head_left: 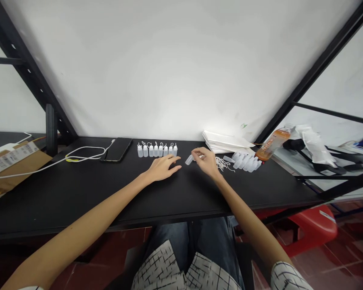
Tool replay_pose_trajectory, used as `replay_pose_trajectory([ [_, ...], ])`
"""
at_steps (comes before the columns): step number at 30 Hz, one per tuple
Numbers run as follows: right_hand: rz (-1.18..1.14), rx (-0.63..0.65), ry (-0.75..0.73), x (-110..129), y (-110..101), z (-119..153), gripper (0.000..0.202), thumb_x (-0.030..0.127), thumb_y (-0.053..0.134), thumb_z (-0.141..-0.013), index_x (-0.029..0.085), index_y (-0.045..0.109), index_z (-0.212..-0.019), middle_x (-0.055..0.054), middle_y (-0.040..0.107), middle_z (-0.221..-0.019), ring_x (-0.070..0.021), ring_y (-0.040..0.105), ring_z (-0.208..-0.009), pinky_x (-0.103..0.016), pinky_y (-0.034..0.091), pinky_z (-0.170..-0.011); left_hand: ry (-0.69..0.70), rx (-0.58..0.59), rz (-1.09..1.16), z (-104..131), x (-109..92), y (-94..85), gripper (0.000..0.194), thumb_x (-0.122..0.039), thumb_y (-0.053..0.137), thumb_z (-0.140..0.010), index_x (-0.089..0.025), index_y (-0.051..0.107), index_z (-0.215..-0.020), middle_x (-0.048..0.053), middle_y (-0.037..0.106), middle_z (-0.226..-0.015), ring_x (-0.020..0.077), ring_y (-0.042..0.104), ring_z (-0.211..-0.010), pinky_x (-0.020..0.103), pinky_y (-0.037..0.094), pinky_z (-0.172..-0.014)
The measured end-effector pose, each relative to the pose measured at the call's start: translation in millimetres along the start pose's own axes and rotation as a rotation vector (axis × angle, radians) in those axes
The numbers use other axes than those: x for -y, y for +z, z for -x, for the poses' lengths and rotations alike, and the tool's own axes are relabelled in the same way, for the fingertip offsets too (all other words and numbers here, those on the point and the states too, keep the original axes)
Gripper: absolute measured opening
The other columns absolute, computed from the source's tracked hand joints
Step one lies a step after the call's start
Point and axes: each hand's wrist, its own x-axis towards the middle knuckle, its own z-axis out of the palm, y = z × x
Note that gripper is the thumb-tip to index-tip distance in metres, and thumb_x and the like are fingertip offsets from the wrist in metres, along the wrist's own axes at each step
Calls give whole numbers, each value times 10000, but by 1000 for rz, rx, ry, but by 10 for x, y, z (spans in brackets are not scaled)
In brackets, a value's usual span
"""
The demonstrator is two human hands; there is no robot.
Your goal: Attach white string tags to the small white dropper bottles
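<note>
My right hand (pixel 205 160) pinches a small translucent plastic bottle (pixel 189 160), which tilts to the left just over the black table. My left hand (pixel 164 167) rests palm down with its fingers apart, holding nothing. Right behind it stands a row of several small dropper bottles (pixel 156 151) with white tips and looped cap strings. Beside my right hand lies a heap of white strapped caps (pixel 222 163), partly hidden by the hand. Farther right, several capless translucent bottles (pixel 245 161) lie on their sides.
A black phone (pixel 117 150) and a white cable (pixel 84 157) lie on the left of the black table (pixel 175 199). White flat sheets (pixel 225 141) are stacked against the wall. An orange drink bottle (pixel 272 145) leans at right, and a cardboard package (pixel 15 169) sits far left.
</note>
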Motion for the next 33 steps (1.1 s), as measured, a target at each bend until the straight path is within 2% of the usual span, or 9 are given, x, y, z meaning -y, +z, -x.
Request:
replay_pose_trajectory([
  [5, -358, 259, 118, 108, 260, 126, 313, 482, 692, -755, 180, 667, -832, -38, 658, -747, -165, 635, -613, -292, 546, -492, -17, -13, 64, -4, -17, 18, 438, -552, 445, -908, -248, 676, -1122, 23, 680, -948, 147, 589, -707, 251, 410, -607],
  [9, -404, 328, 146, 147, 227, 107, 341, 503, 690, -753, 174, 662, -837, -41, 665, -735, -193, 666, -671, -300, 549, -511, 19, 9, 114, -11, 0, 26, 379, -499, 446, -914, -238, 699, -1021, 11, 706, -871, 151, 584, -694, 252, 407, -622],
  [11, -244, 260, 90, 137, 89, 63, 299, 470, 645, -803, 183, 676, -882, -57, 690, -811, -194, 671, -713, -305, 544, -565, -1, 19, 114, -10, 1, 19, 364, -476, 460, -908, -230, 694, -1040, 8, 708, -838, 155, 588, -686, 256, 407, -622],
  [14, 239, 28, -13, 45, -251, -9, 189, 328, 577, -857, 198, 703, -913, -75, 706, -980, -189, 658, -809, -327, 515, -759, -24, 18, 108, -5, -2, 8, 367, -451, 473, -902, -221, 681, -1099, 11, 714, -845, 162, 604, -698, 266, 427, -648],
  [17, 651, -170, 184, -121, -591, -48, 246, 173, 520, -825, 193, 717, -971, -85, 706, -1010, -215, 646, -859, -328, 471, -780, -13, 25, 102, -3, 0, 11, 383, -455, 471, -898, -222, 677, -1121, 22, 725, -918, 164, 620, -720, 274, 450, -676],
  [19, 814, -134, 327, -219, -721, -48, 282, 128, 525, -764, 198, 734, -939, -93, 707, -1007, -238, 641, -894, -312, 452, -733, -1, 32, 99, -5, 6, 20, 386, -459, 466, -898, -222, 679, -1115, 27, 728, -950, 163, 625, -726, 276, 458, -682],
  [23, 903, 25, 427, -279, -726, -25, 254, 153, 549, -715, 214, 751, -857, -75, 724, -877, -244, 648, -869, -284, 412, -667, 7, 23, 95, -7, 14, 31, 381, -460, 465, -896, -224, 682, -1101, 27, 732, -956, 164, 626, -723, 276, 459, -680],
  [25, 923, 54, 433, -263, -682, -21, 258, 151, 553, -714, 219, 756, -857, -76, 730, -867, -244, 654, -858, -279, 401, -654, 14, 22, 95, -5, 11, 28, 371, -452, 468, -896, -225, 682, -1096, 26, 732, -962, 165, 627, -723, 277, 458, -680],
  [33, 869, -60, 414, -275, -699, -24, 257, 182, 514, -802, 223, 753, -885, -78, 730, -893, -232, 638, -830, -278, 374, -636, 25, 27, 87, 0, 7, 27, 378, -459, 456, -907, -223, 682, -1099, 31, 733, -987, 180, 643, -769, 285, 467, -701],
])
